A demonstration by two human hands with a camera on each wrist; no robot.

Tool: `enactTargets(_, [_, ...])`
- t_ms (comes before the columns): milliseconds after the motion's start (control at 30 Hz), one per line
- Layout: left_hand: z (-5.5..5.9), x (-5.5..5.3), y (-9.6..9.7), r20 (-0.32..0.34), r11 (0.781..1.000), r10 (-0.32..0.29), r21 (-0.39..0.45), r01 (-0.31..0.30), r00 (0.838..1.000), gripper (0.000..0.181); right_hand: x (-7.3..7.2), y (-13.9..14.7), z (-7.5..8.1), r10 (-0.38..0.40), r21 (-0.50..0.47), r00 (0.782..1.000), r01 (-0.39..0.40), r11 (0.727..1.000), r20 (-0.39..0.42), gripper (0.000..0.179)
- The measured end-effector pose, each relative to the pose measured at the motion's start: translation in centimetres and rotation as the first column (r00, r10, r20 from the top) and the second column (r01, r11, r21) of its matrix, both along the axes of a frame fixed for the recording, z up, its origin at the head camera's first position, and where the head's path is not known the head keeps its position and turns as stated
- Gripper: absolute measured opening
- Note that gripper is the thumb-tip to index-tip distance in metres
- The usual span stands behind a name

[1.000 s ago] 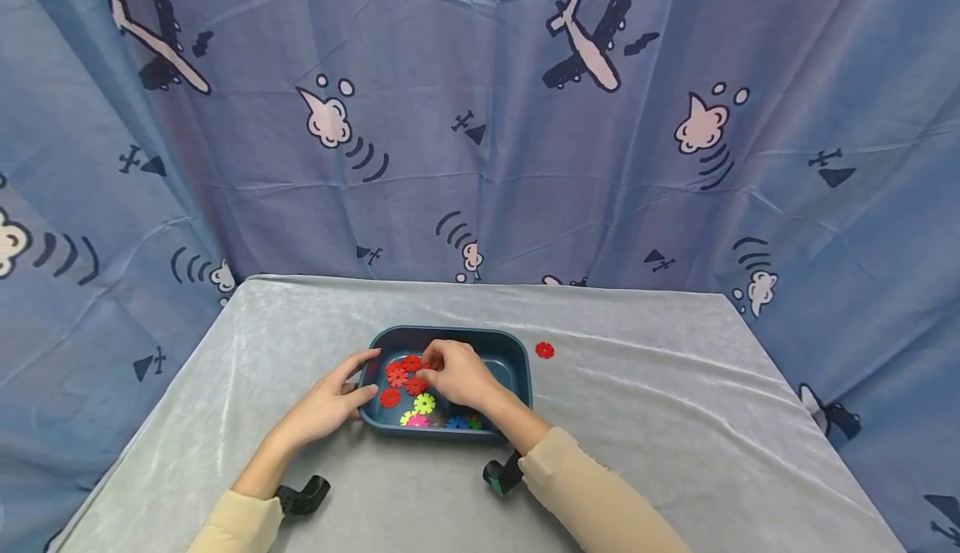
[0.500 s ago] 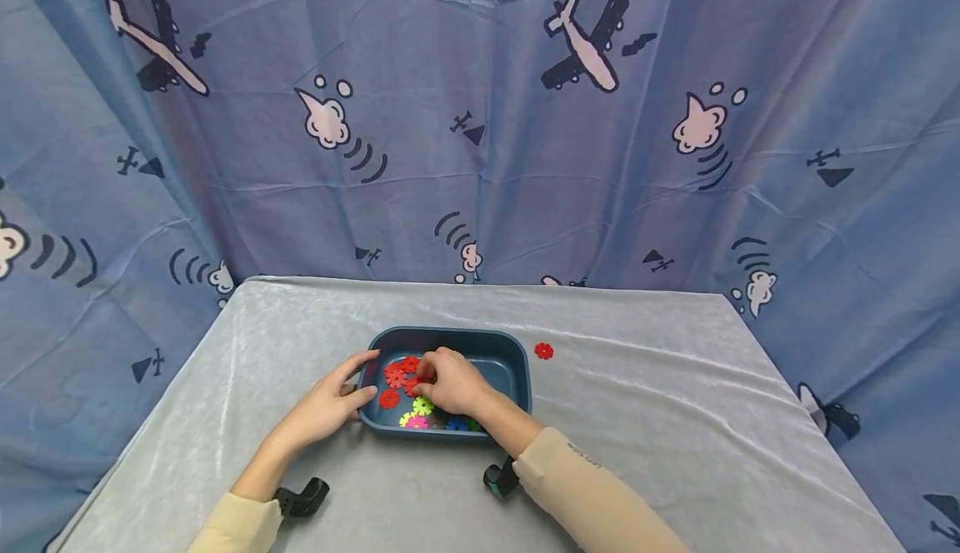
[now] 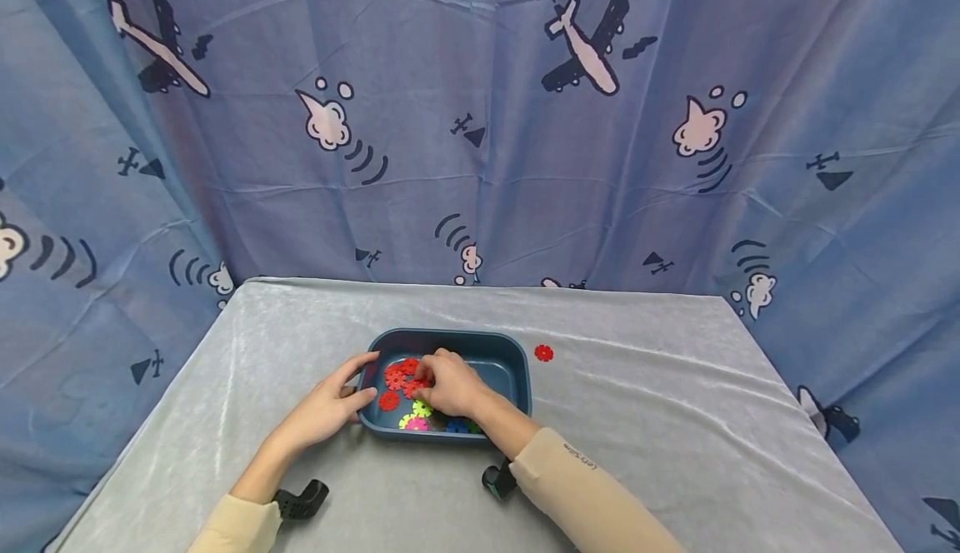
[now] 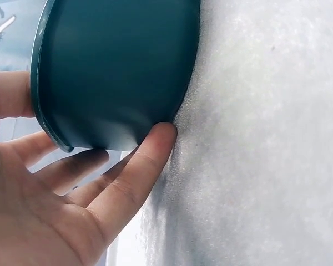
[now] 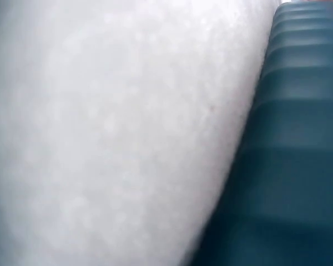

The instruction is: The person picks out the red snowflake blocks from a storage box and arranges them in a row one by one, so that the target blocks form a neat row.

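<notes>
A dark blue-green plastic box (image 3: 498,345) stands on the cloth. My left hand (image 3: 326,403) holds its left end, with the thumb over the rim and the other fingers outside. The left wrist view shows fingers (image 4: 150,147) against the outer wall. Inside the box, my right hand (image 3: 453,385) reaches down with bent fingers over red snowflake discs (image 3: 394,378). Red shows between its thumb and forefinger; I cannot tell whether they pinch a disc. Beside this hand lie yellow discs (image 3: 422,409), a pink disc (image 3: 417,424) and a blue disc (image 3: 456,425).
One red disc (image 3: 543,353) lies on the table, right of the box. A pale grey cloth (image 3: 675,420) covers the table. Behind it hangs a blue curtain (image 3: 420,161) printed with planes. The right wrist view shows only cloth and the box's outer wall (image 5: 299,166).
My right hand has come slightly lower and nearer the front among the discs, overlapping more of the red and yellow ones. The left hand keeps its place on the box.
</notes>
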State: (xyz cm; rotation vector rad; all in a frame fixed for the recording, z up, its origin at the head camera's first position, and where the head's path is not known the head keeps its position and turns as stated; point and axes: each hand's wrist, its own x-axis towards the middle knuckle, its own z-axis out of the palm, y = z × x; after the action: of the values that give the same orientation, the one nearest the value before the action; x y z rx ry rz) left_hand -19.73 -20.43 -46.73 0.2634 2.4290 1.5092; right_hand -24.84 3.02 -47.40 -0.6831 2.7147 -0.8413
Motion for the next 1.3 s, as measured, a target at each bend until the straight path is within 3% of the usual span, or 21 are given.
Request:
enactTargets(333, [-0.15, -0.04, -0.06, 0.012, 1.0, 0.006, 0.011, -0.006, 1.0, 0.06, -0.04, 0.07, -0.09, 0.001, -0.009, 1.0, -0.001, 1.0, -0.016, 0.013])
enactTargets(800, [-0.07, -0.06, -0.05, 0.016, 1.0, 0.007, 0.019, -0.007, 1.0, 0.06, 0.12, -0.11, -0.06, 0.028, 0.019, 1.0, -0.028, 0.999, -0.006, 0.024])
enactTargets(1300, [0.01, -0.04, 0.07, 0.02, 1.0, 0.016, 0.012, -0.016, 1.0, 0.06, 0.06, 0.08, -0.02, 0.062, 0.024, 0.998, -0.061, 0.998, -0.023, 0.016])
